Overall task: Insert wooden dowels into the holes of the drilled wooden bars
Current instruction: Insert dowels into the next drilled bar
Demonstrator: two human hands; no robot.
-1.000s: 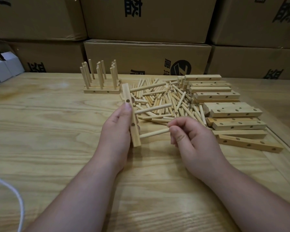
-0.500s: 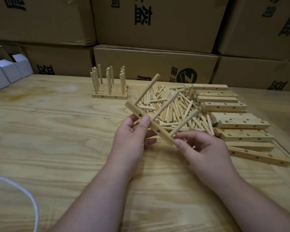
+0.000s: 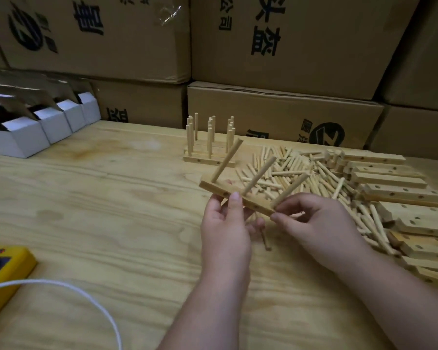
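A drilled wooden bar [image 3: 250, 202] is held above the table, tilted, with three dowels [image 3: 259, 176] standing out of it toward the upper right. My left hand [image 3: 224, 223] grips the bar's middle between thumb and fingers. My right hand [image 3: 311, 221] pinches the bar's right end at the base of the third dowel. Behind lies a heap of loose dowels [image 3: 296, 168]. Stacked empty drilled bars [image 3: 400, 190] lie to the right. Finished bars with upright dowels [image 3: 209, 145] stand at the back.
Cardboard boxes [image 3: 283, 41] wall off the back of the wooden table [image 3: 99, 203]. White open cartons [image 3: 48, 125] sit at the far left. A yellow device [image 3: 8, 269] with a white cable [image 3: 81, 296] lies at the near left. A small dark peg [image 3: 264, 241] lies beneath my hands.
The bar has turned from upright to lying across, dowels now pointing up and away. My right hand moved from the third dowel's free end to the bar's end. The view tilted up.
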